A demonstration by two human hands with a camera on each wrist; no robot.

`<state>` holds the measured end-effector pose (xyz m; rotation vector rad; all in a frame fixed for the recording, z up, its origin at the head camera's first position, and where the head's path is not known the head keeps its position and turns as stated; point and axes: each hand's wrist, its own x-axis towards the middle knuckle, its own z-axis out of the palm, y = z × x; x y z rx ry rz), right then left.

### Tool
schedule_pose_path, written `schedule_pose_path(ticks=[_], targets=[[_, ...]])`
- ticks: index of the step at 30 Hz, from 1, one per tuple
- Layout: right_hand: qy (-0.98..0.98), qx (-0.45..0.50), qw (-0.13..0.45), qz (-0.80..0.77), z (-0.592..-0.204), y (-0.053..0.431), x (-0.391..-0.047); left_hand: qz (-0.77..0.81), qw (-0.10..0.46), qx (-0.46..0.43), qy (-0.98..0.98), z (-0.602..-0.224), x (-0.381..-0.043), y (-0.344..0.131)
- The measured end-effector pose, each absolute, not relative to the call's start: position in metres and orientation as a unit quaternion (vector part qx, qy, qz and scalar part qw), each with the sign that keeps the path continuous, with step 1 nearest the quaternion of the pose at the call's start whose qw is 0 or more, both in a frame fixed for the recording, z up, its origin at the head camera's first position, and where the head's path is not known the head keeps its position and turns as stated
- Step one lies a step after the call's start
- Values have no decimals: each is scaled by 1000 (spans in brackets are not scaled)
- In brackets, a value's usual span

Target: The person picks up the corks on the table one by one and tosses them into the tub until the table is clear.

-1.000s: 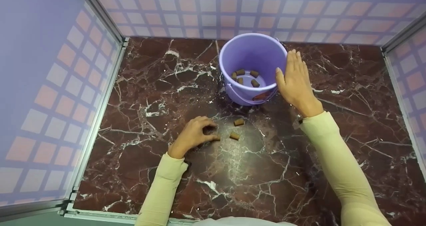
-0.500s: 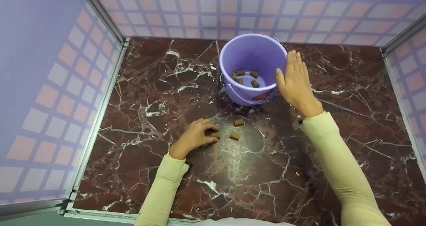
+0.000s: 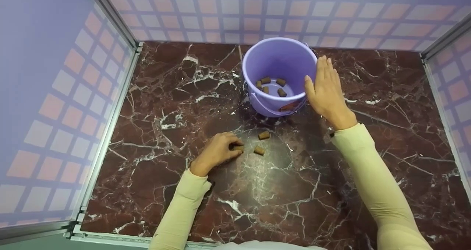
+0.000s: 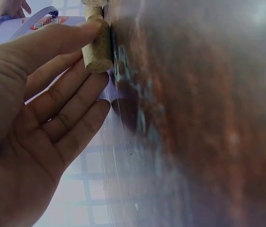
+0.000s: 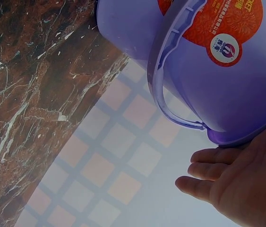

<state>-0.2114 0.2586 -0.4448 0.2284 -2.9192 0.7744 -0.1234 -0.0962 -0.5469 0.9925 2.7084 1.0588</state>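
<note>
My left hand (image 3: 215,150) is low over the table and pinches a brown cork (image 4: 98,52) between thumb and fingers; the cork lies along the tabletop in the left wrist view. To its right sit two more corks, one nearer (image 3: 259,150) and one farther off (image 3: 264,135). A purple bucket (image 3: 263,104) stands upright behind them, with several corks (image 3: 282,92) on its bottom. My right hand (image 3: 325,91), fingers straight, rests against the bucket's right side near the rim. In the right wrist view the bucket's handle (image 5: 156,78) hangs down beside a red label (image 5: 246,19).
The table (image 3: 165,191) has a dark red marbled top with white veins. Purple panels with pink and white squares (image 3: 230,18) enclose its back, left and right sides. A metal rail (image 3: 110,132) runs along the left edge.
My left fingers have come together on the cork, which was only loosely between them before. The right hand and the bucket stay where they were.
</note>
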Motion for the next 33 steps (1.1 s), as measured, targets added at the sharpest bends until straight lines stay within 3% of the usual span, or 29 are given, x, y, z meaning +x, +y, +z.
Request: schedule_pose_path(ticks=[33], targets=[[-963,76,66,252,-444,258,-211,394,-2,324,860,-535,-127,-91]])
